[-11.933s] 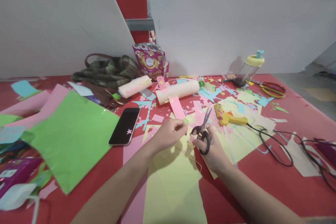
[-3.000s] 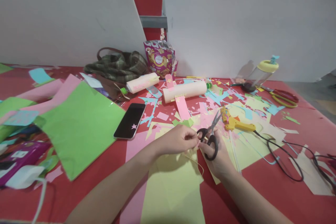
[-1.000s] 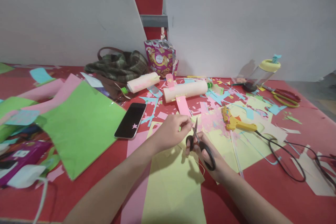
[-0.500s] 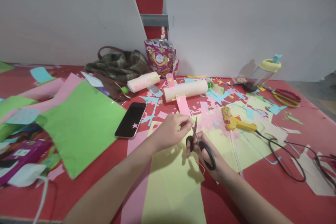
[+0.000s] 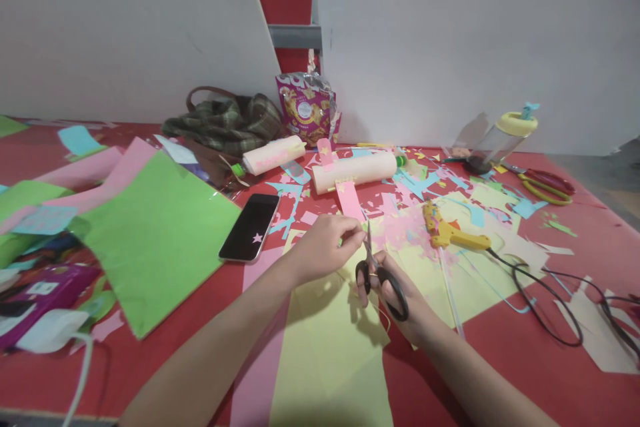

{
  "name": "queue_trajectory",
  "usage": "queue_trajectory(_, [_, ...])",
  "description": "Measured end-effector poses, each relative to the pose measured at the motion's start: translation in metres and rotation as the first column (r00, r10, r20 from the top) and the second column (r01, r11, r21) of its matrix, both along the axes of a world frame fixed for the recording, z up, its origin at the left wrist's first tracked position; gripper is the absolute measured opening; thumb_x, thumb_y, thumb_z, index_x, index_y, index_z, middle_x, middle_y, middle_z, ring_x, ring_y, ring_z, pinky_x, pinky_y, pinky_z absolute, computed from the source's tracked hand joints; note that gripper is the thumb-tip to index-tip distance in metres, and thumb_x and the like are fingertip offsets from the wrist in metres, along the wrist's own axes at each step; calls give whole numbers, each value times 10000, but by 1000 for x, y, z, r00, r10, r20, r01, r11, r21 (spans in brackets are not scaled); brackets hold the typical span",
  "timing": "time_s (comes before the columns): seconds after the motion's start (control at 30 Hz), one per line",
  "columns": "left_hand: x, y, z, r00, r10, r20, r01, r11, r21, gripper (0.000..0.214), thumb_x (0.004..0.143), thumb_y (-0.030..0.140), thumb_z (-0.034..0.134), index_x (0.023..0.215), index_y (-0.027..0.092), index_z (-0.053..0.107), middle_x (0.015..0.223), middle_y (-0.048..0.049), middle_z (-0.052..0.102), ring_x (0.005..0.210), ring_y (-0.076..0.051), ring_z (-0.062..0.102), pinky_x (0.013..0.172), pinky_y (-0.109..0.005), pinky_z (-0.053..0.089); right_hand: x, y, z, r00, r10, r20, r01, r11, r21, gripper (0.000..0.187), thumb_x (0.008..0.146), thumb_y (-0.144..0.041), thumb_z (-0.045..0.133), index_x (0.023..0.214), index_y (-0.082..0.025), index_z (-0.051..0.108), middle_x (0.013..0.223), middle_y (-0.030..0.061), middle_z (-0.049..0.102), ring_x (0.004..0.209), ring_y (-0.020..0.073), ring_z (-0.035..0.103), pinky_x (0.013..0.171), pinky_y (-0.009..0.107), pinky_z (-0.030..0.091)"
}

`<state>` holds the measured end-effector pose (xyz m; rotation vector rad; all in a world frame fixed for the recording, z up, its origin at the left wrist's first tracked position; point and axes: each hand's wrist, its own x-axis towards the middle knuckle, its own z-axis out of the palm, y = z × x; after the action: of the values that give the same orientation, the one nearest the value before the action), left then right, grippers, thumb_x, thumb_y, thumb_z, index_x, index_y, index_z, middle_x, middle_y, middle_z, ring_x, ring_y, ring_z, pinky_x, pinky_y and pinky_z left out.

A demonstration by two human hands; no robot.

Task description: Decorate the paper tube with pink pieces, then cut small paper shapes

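Note:
My right hand [image 5: 387, 287] grips a pair of black-handled scissors [image 5: 369, 257] by the loops, blades pointing up and away from me. The blades look nearly closed. Just left of the tips, my left hand [image 5: 327, 247] is closed in a pinch, its fingertips almost touching the blades. Whatever the pinch holds is too small to name. Beneath both hands lie pale yellow paper sheets [image 5: 330, 360] over a pink sheet [image 5: 253, 360]. Beyond my left hand rests a paper-wrapped roll [image 5: 356, 172] with pink strips and a green cap end.
A phone [image 5: 250, 228] with a pink star on it lies beside a large green sheet [image 5: 160, 240]. On the right are a yellow glue gun [image 5: 455, 233] with its cord, a tilted clear bottle [image 5: 503, 140] and red-and-yellow-handled scissors [image 5: 547, 188]. A snack bag [image 5: 306, 110] stands behind.
The scissors in my right hand have turned slightly and their blades look closer together. My left hand keeps its pinch, almost unmoved.

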<state>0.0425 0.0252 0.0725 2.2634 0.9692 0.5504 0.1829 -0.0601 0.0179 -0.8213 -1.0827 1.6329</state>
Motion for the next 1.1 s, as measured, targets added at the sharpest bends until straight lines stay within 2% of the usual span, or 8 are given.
queue_trajectory(0.6, [1, 0, -2, 998, 41, 54, -34, 992, -123, 266, 775, 270, 366, 568, 143, 475, 542, 21, 493, 526, -83, 423, 510, -198, 302, 0, 1, -2, 999, -36, 21, 37, 998, -43, 305, 714, -470, 521, 784, -220, 361, 732, -4, 480, 520, 95, 445, 536, 253, 349])
queue_trajectory(0.87, [4, -3, -4, 998, 48, 46, -41, 989, -140, 241, 778, 257, 371, 594, 144, 480, 559, 30, 490, 534, -78, 426, 505, -190, 293, -2, 1, 2, 999, -46, 2, 46, 999, -13, 282, 726, -472, 504, 776, -224, 381, 777, 10, 485, 594, 117, 468, 611, 276, 364])
queue_trajectory(1.1, [8, -6, -6, 994, 99, 54, -88, 981, -174, 252, 783, 260, 353, 573, 147, 437, 538, 39, 430, 534, -76, 391, 501, -191, 281, -1, 0, -1, 999, -48, -22, 48, 999, 0, 233, 765, -429, 477, 782, -224, 368, 812, 12, 474, 586, 106, 475, 566, 260, 360])
